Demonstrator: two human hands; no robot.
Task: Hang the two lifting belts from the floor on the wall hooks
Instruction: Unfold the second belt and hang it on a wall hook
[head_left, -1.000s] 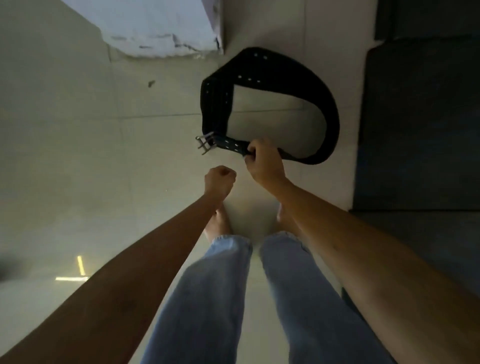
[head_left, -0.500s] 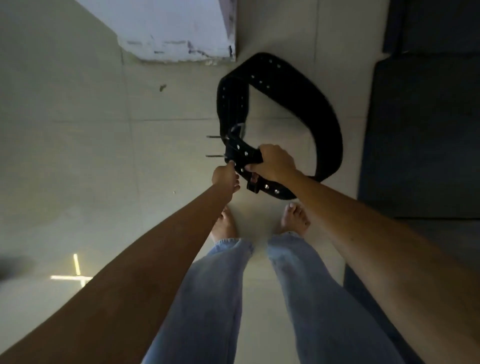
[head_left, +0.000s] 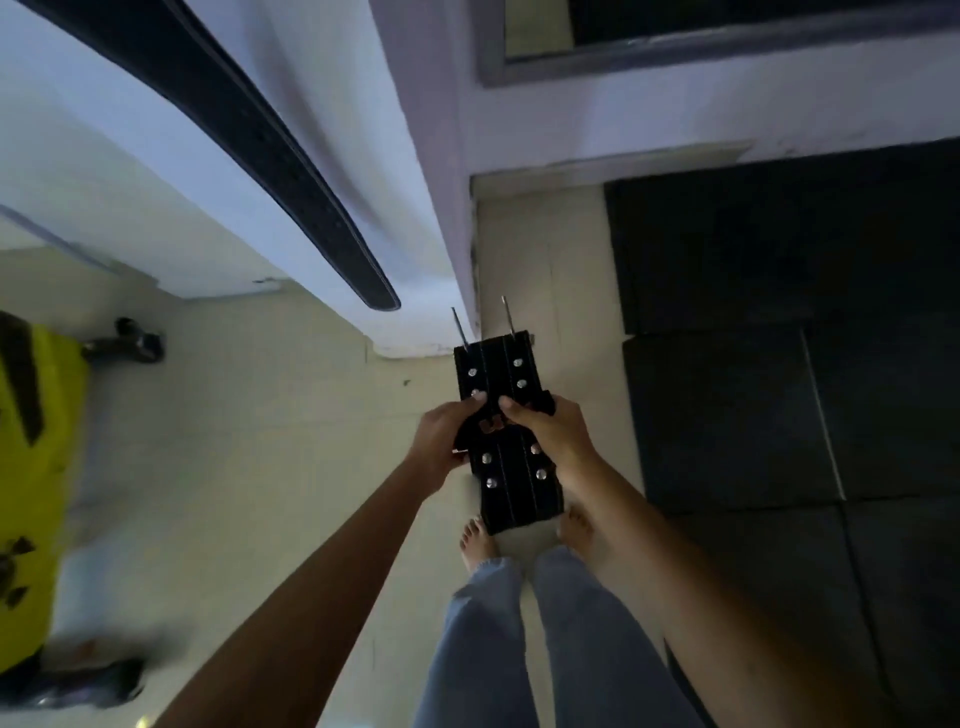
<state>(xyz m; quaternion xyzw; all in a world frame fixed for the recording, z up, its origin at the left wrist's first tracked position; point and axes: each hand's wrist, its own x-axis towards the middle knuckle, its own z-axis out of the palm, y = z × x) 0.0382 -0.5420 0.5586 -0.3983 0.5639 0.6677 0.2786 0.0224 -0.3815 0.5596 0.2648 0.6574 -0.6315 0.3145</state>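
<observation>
One belt (head_left: 291, 171) hangs on the wall (head_left: 431, 156). Second belt (head_left: 511, 447) off the floor, by the wall corner, left hand (head_left: 441, 441) and right hand (head_left: 550, 434) both in a closed grip on it. Next: raise buckle prongs (head_left: 506, 314) to a hook; none visible.

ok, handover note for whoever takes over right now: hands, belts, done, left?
Left hand: gripping the held belt from its left side.
Right hand: gripping the same belt from the right.
Held belt: off the floor, in front of the body, buckle prongs pointing away.
Other belt: already hanging against the white wall; its hook is out of view.
Left: hang the held belt.
</observation>
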